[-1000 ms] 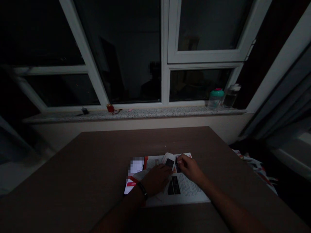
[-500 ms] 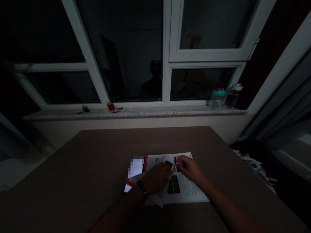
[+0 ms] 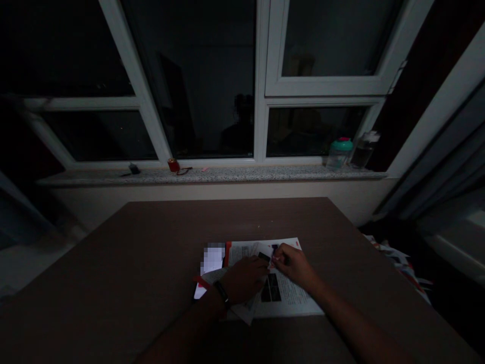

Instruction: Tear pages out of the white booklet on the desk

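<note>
A printed sheet [image 3: 291, 296] with text, dark pictures and a red band lies on a brown table [image 3: 151, 263] in dim light. My left hand [image 3: 244, 279], a dark band on its wrist, rests palm down on the sheet with the fingers curled over a folded part. My right hand [image 3: 293, 263] pinches a folded corner of the paper between thumb and fingers, just right of the left hand. A folded flap pokes out below my left wrist.
A stone window sill [image 3: 212, 176] runs behind the table, with a small red object [image 3: 173, 165] and a teal-lidded jar [image 3: 338, 152] beside a clear bottle [image 3: 361, 149]. Papers [image 3: 401, 263] lie on the floor at right. Curtains hang far right.
The raised flap of the sheet has been pressed down flat. A folded edge now sticks out below my left wrist. Both hands stayed on the paper.
</note>
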`<state>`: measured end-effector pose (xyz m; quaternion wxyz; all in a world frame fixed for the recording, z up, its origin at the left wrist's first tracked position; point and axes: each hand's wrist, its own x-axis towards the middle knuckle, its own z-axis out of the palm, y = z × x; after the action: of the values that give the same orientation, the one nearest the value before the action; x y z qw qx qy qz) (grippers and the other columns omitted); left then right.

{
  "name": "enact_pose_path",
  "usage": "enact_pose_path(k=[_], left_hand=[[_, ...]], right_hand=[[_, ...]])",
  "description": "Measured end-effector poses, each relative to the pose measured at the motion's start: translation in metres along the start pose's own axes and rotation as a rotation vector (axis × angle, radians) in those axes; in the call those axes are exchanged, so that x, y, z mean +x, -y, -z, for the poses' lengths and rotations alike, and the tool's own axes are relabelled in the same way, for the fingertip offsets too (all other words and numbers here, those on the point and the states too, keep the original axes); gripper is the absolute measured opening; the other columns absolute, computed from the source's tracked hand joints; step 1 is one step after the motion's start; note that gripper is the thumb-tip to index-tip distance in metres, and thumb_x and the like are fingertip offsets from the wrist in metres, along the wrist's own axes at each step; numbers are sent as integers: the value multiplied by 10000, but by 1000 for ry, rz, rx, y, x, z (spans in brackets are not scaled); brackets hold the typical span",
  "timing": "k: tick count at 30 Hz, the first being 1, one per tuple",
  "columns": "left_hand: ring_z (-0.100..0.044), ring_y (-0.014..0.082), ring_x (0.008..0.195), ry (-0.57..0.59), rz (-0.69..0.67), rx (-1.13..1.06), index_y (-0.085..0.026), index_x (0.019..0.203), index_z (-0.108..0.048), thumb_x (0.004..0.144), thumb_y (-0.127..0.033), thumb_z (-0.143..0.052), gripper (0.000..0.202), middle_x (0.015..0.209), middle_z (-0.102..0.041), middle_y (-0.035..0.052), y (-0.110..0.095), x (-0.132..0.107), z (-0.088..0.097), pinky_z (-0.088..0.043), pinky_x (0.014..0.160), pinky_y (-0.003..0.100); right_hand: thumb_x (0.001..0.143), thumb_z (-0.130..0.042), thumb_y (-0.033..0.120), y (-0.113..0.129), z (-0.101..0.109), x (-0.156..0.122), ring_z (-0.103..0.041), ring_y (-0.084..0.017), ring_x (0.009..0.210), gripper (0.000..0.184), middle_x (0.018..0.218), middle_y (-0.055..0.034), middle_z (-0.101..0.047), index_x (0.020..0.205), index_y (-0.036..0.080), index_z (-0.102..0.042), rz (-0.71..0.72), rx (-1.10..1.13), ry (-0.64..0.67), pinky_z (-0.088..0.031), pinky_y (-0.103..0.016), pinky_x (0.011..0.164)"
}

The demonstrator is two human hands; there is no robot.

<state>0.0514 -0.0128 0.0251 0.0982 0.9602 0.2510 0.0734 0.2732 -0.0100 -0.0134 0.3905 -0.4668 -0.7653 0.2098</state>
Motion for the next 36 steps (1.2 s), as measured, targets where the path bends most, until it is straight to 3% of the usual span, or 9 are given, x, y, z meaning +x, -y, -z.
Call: enact_pose_path(k=[13,25,32,36], left_hand=[[-519,218,1092,-34,0,-58,-204,1089,-567,857,-123,-561,246,1168,-573,45,2,0,-4,-404,965,353],[-496,235,1142,-34,24,-97,-212,1084,-587,847,-127,-568,252,1226,-550,48,0,0,0,-391,990,374],[-481,243,1166,-40,53,-155,-193,1122,-547,800,-114,-619,339,1271,-543,66,1,0,1,-374,1019,380],[-484,237,1161,-29,81,-181,-179,1128,-528,790,-117,-640,362,1260,-554,71,2,-1,1,-378,1015,364]], right_hand=[[789,-533,80,2,-4,1,-551,-140,690,142,745,7,-546,749,210,-494,177,-128,145,-381,-219,623],[844,-498,125,-10,-4,10,-537,-124,609,143,691,19,-556,740,213,-454,58,-132,36,-365,-213,577],[794,-501,69,0,-3,-2,-550,-136,701,147,763,6,-550,781,213,-478,201,-114,172,-387,-216,630],[805,-481,65,0,-3,2,-526,-135,678,154,746,2,-534,745,207,-478,241,-180,172,-379,-218,621]])
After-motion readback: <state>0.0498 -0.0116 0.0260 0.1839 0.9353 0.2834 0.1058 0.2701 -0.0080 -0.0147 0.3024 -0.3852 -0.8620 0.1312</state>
